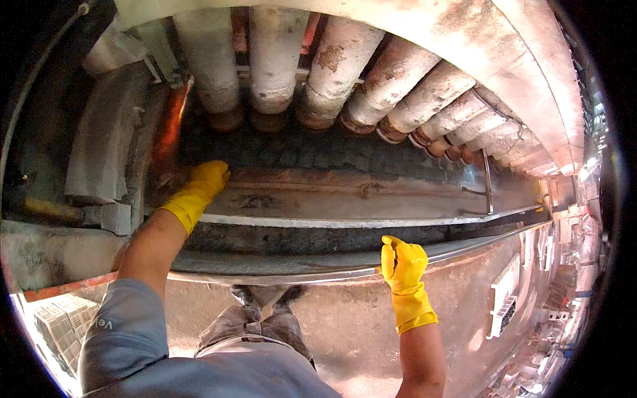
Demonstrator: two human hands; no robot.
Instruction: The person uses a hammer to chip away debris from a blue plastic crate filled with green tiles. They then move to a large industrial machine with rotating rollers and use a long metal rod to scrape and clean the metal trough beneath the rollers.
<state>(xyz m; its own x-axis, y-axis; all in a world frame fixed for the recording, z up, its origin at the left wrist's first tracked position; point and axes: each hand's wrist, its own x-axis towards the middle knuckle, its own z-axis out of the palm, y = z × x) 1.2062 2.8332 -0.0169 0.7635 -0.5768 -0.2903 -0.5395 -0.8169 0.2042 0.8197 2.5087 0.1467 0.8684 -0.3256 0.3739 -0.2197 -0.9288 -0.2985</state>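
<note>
My left hand (204,186) wears a yellow rubber glove. It reaches over the left end of a long brownish ledge (298,196), beside a dark trough (298,149). Its fingers curl away from view, so whatever they may hold is hidden. My right hand (406,264), gloved the same way, is closed in a fist just above a shiny metal rim (345,274) along the near side. I cannot make out anything in that fist, nor whether it touches the rim.
Several thick, worn pipes (272,66) come down behind the trough under a pale curved hood (464,33). A thin metal rod (489,182) stands upright at the ledge's right. An orange-red strip (174,123) leans at left. Light crates (63,325) stand lower left.
</note>
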